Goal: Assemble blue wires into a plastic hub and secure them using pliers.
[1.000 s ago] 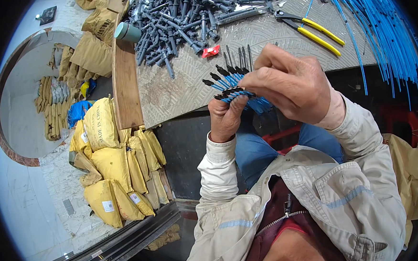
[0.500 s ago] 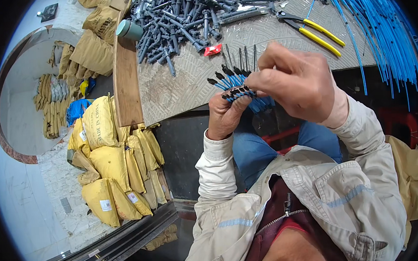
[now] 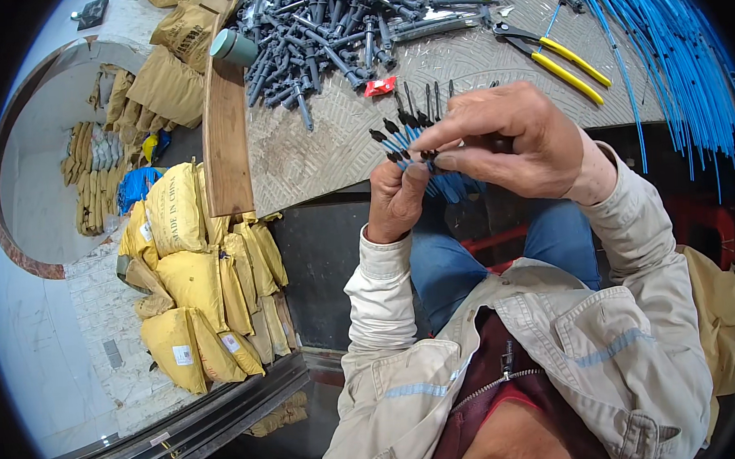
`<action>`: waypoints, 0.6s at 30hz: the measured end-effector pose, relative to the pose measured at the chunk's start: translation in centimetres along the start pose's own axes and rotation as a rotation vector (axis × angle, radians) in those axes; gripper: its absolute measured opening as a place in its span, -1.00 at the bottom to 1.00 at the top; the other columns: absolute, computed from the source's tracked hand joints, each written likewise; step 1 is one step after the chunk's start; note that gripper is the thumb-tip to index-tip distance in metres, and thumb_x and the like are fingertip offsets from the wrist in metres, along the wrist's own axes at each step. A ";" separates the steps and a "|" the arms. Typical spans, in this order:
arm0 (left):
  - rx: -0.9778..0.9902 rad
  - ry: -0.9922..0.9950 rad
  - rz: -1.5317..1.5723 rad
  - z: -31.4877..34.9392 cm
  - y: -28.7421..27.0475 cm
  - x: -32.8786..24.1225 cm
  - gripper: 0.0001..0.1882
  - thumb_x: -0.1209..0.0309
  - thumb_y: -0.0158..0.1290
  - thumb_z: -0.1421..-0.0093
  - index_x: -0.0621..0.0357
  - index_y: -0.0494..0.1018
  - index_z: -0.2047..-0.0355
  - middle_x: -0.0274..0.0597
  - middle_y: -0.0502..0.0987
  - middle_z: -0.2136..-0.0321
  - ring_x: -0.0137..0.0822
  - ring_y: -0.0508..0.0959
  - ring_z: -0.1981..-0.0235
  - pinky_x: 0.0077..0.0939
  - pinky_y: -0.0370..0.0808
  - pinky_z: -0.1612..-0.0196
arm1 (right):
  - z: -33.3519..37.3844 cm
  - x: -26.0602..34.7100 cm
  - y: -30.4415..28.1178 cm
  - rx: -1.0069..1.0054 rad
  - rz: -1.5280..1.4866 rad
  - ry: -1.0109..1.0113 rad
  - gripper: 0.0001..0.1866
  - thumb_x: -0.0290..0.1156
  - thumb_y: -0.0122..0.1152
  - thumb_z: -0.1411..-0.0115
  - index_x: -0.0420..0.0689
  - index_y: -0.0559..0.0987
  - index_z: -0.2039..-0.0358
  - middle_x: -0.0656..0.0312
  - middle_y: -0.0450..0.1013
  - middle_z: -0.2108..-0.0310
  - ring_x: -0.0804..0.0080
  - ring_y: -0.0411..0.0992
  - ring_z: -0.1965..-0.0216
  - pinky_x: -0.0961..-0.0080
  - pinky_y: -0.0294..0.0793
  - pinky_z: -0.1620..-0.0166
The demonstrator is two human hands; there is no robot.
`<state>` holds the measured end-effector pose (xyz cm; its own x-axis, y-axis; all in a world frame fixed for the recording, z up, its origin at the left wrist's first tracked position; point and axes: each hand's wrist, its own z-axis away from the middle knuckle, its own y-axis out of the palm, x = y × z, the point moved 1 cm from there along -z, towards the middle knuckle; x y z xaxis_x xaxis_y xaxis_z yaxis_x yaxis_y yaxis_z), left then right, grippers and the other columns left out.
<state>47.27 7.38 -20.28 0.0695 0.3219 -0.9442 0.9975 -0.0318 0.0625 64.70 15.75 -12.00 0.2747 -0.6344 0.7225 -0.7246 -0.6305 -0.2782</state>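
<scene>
A bundle of thin blue tubes with black fittings on their ends (image 3: pixel 446 189) is held up just off the table's near edge. My left hand (image 3: pixel 397 201) is closed round it from the left, thumb on top. From the right, my right hand (image 3: pixel 526 140) reaches over, and its thumb and forefinger close on black fittings at the bundle's near side. Several thin black rods fan out at the far side of the bundle. My right fingers hide part of it.
Dark grey plastic fittings (image 3: pixel 322 43) lie heaped on the table (image 3: pixel 296 162). Near them are a red packet (image 3: pixel 381 86), yellow-handled pliers (image 3: pixel 568 72) and a pale green cup (image 3: pixel 233 47). Long blue tubes (image 3: pixel 677 67) hang over the right edge. Yellow sacks (image 3: pixel 187 282) stand left.
My right hand has shifted slightly left and down, and its thumb and forefinger now reach out over the near side of the bundle. My left thumb has also moved a little.
</scene>
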 end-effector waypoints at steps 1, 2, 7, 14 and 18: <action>0.042 -0.040 0.027 0.1 -0.3 0.1 -0.62 0.23 -0.10 -0.23 0.36 0.39 0.17 -0.16 0.48 0.22 -0.43 0.46 0.21 -0.53 0.37 0.14 | -0.1 0.0 -0.1 0.027 -0.022 0.007 -0.78 -0.61 0.18 0.07 -0.20 0.56 0.33 0.20 0.35 0.67 0.38 0.31 0.65 0.51 0.23 0.56; 0.041 -0.041 0.028 0.2 -0.4 0.2 -0.62 0.23 -0.10 -0.23 0.36 0.39 0.17 -0.16 0.48 0.22 -0.43 0.46 0.21 -0.53 0.37 0.14 | -0.2 0.0 -0.2 0.054 -0.045 0.014 -0.79 -0.62 0.17 0.06 -0.20 0.56 0.33 0.20 0.36 0.66 0.38 0.32 0.64 0.51 0.23 0.57; 0.021 -0.036 -0.054 0.1 -0.2 0.0 -0.61 0.20 -0.08 -0.22 0.33 0.41 0.19 -0.25 0.44 0.32 -0.51 0.37 0.31 -0.59 0.30 0.27 | -0.5 0.3 -0.5 0.086 -0.032 0.016 -0.81 -0.58 0.19 0.06 -0.20 0.55 0.35 0.20 0.36 0.66 0.38 0.33 0.64 0.52 0.23 0.57; -0.045 0.084 -0.071 -1.0 1.7 -1.4 -0.64 0.20 -0.08 -0.23 0.29 0.50 0.28 -0.42 0.46 0.57 -0.66 0.33 0.55 -0.72 0.26 0.52 | -0.9 0.9 -0.3 0.094 0.045 -0.004 -0.83 -0.49 0.27 0.07 -0.19 0.53 0.41 0.23 0.33 0.65 0.40 0.35 0.64 0.53 0.24 0.58; 0.000 0.039 -0.006 -0.8 1.4 -1.5 -0.68 0.26 -0.08 -0.23 0.28 0.49 0.26 -0.33 0.52 0.49 -0.60 0.43 0.46 -0.71 0.35 0.41 | -0.8 0.9 0.1 0.056 0.111 -0.021 -0.82 -0.46 0.29 0.08 -0.17 0.53 0.42 0.24 0.30 0.65 0.39 0.34 0.65 0.51 0.23 0.59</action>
<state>48.59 7.61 -18.51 0.0634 0.3589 -0.9312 0.9980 -0.0292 0.0566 64.36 15.49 -10.82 0.2086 -0.7105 0.6721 -0.7146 -0.5799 -0.3912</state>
